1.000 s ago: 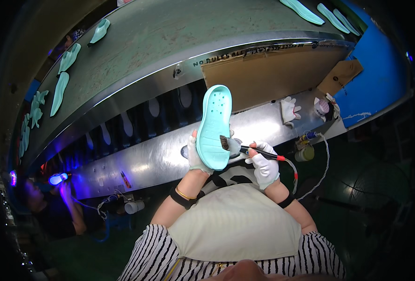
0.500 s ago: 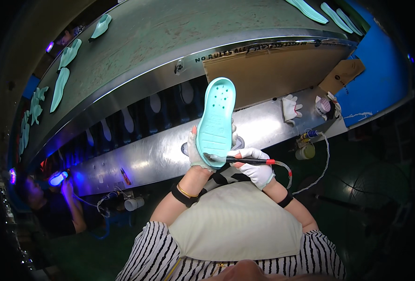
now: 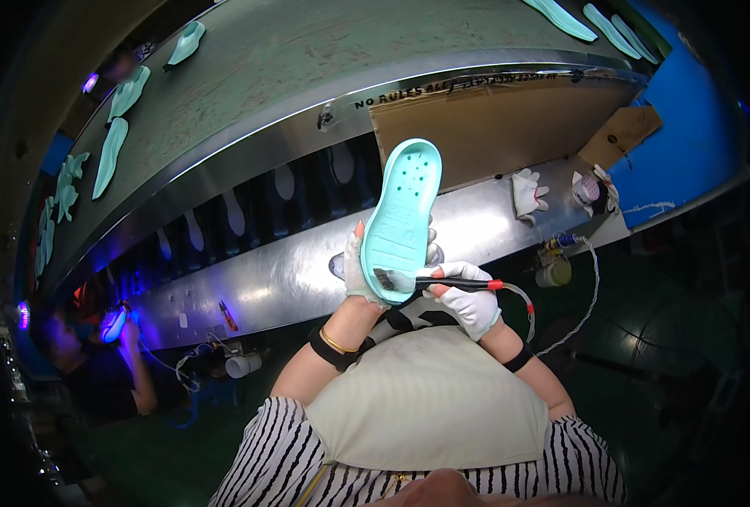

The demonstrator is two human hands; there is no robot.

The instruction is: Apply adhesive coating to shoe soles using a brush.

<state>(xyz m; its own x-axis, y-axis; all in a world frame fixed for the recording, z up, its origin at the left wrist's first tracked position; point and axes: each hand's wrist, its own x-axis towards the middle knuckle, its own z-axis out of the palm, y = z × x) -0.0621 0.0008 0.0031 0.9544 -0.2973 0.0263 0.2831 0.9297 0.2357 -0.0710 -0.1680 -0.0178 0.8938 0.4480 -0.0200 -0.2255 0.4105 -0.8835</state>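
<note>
A turquoise shoe sole [image 3: 398, 221] stands upright in front of me, its holed toe part pointing away. Gloved with bare fingertips, my left hand [image 3: 355, 269] grips it around the heel half from behind, so most of those fingers are hidden. In my right hand [image 3: 465, 297], also in a white glove, is a black-handled brush [image 3: 451, 284] with red bands and a tube at its rear end. The bristles touch the inner face of the sole near the heel.
Beyond a metal ledge [image 3: 282, 272] runs a green conveyor belt [image 3: 282, 76] carrying several turquoise sole pieces. A white glove [image 3: 528, 194] and a cardboard sheet [image 3: 476, 135] are at right. To the left, a co-worker [image 3: 109, 372] holds a piece under violet light. Red-handled pliers [image 3: 228, 318] lie on the ledge.
The sole has shifted slightly right and tilted. The brush has moved right a little, its bristles still on the heel area. At left, the co-worker's glowing piece has turned.
</note>
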